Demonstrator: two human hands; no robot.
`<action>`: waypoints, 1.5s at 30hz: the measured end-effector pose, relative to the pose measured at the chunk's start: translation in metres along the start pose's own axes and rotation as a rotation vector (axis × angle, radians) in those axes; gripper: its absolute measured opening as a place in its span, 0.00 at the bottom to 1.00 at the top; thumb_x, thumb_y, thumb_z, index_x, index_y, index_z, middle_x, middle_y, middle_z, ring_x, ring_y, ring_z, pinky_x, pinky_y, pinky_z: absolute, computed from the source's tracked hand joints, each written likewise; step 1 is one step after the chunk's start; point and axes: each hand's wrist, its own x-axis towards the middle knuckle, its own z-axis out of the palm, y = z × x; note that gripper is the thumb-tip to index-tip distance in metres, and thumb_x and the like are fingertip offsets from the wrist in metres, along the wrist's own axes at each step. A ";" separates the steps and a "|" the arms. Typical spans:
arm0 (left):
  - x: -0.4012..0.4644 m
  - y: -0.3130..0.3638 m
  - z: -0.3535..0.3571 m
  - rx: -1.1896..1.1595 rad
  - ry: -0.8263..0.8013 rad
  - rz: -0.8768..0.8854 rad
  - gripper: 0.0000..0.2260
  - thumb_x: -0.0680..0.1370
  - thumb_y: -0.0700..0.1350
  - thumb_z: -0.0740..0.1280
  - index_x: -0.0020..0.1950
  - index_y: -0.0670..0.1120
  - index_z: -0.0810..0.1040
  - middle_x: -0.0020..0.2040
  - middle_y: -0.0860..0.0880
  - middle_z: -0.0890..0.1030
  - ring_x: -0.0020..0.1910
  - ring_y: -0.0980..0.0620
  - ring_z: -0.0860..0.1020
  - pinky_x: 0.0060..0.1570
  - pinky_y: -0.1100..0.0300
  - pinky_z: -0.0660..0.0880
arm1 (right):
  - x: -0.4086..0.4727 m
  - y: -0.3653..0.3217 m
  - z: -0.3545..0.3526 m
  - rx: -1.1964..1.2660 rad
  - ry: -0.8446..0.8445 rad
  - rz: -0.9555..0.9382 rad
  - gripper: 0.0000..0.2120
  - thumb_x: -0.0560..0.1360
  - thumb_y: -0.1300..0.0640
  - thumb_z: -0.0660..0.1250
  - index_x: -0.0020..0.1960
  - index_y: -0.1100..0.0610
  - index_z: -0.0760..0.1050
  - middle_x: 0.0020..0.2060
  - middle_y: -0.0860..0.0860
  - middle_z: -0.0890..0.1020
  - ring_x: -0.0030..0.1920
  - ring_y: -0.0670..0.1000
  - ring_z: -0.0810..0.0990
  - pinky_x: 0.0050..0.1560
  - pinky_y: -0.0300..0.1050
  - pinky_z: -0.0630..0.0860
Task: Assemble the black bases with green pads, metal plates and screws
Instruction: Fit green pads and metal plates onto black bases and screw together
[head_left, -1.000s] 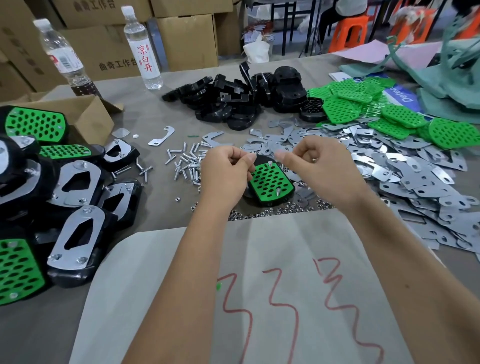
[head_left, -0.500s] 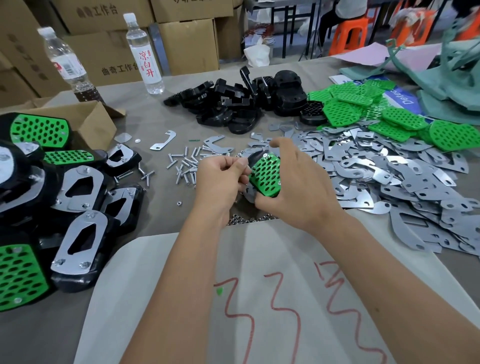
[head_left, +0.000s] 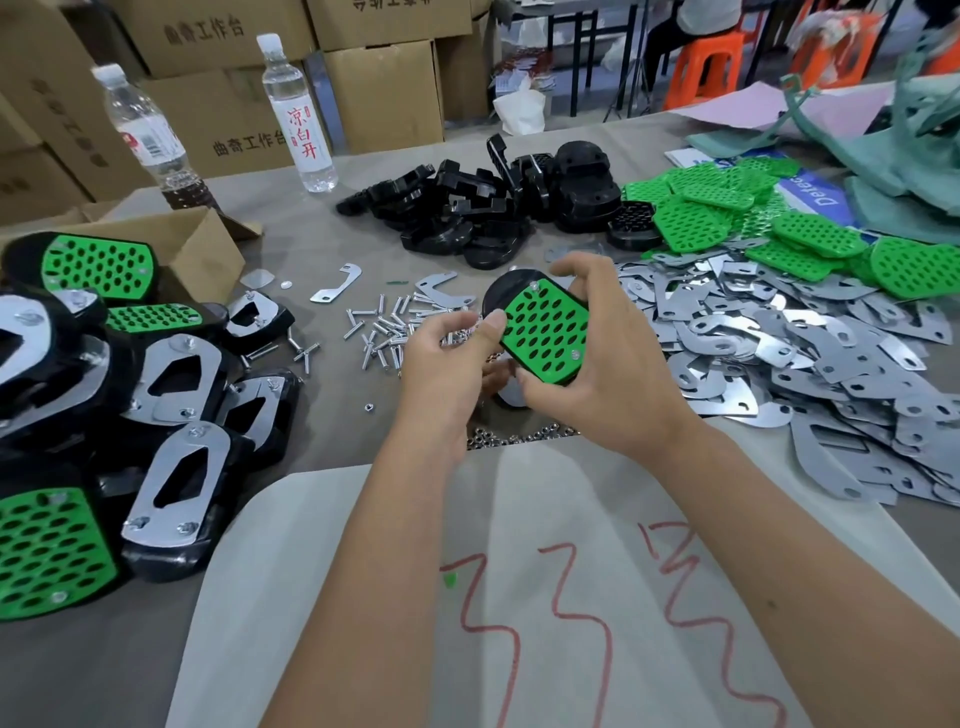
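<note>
the base is up off the tabletop now

a second ago the black base (head_left: 519, 306) with its green pad (head_left: 545, 335) lay flat on the tabletop (head_left: 322, 244) between the two hands, which were busy with something small above it; now the right hand (head_left: 608, 374) has it lifted and tilted, fingers over the far edge and thumb under the near one, pad facing up. two screw heads show in the pad, one near the top, one near the bottom. the left hand (head_left: 441, 374) sits close beside it, thumb touching the pad's left edge, fingers curled; whether it pinches a screw or a nut i cannot tell. my guess is the screws are in and the underside comes next, with a metal plate (head_left: 727, 332) from the heap on the right and nuts (head_left: 519, 436) from the scatter just below the hands
</note>
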 end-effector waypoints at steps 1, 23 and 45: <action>0.001 0.001 -0.001 -0.018 -0.037 0.004 0.10 0.81 0.44 0.72 0.59 0.41 0.80 0.48 0.42 0.87 0.37 0.50 0.82 0.33 0.62 0.77 | 0.000 0.000 0.000 0.022 -0.001 0.007 0.37 0.66 0.50 0.78 0.69 0.52 0.63 0.49 0.36 0.70 0.48 0.38 0.73 0.46 0.31 0.67; -0.004 0.012 -0.012 0.067 0.151 0.106 0.07 0.79 0.49 0.74 0.43 0.48 0.82 0.38 0.50 0.83 0.29 0.45 0.81 0.21 0.62 0.72 | 0.003 0.006 0.003 0.505 -0.159 0.376 0.14 0.80 0.63 0.72 0.63 0.52 0.83 0.52 0.52 0.87 0.50 0.58 0.88 0.51 0.59 0.85; -0.004 0.020 -0.003 -0.332 0.175 0.001 0.23 0.76 0.24 0.66 0.71 0.36 0.72 0.57 0.36 0.83 0.52 0.38 0.85 0.59 0.40 0.81 | 0.004 -0.020 -0.005 0.007 -0.039 -0.180 0.22 0.71 0.69 0.77 0.63 0.59 0.81 0.57 0.52 0.79 0.55 0.49 0.82 0.59 0.48 0.79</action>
